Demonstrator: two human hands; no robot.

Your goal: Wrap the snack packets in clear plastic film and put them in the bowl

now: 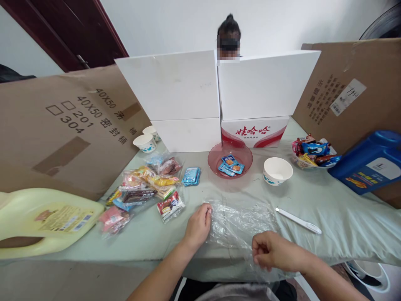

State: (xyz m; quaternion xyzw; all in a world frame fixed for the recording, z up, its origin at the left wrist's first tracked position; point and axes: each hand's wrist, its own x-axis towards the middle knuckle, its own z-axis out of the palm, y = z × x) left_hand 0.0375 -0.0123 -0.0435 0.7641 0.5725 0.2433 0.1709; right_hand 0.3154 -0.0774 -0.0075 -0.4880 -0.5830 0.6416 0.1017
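A clear plastic bag (233, 221) lies crinkled along the front of the table, its near end hanging over the edge. My left hand (199, 223) is closed on the bag's left edge. Curled at the right side is my right hand (272, 251), its fingers pinching the plastic near the table edge. To the right lies a slim white utility knife (299, 220). Beyond the bag stands a pink glass bowl (214, 167) with several blue sachets (231, 165) in it. A white paper bowl (277, 170) is right of that, and a small blue packet stack (191, 176) is left.
Several wrapped snacks (140, 188) are heaped at left, beside a pale yellow jug (53, 221). White boxes (184, 92) and brown cartons (354, 92) wall the table. At right are a candy bowl (315, 152) and a blue bottle (369, 163). A person (229, 31) is behind the boxes.
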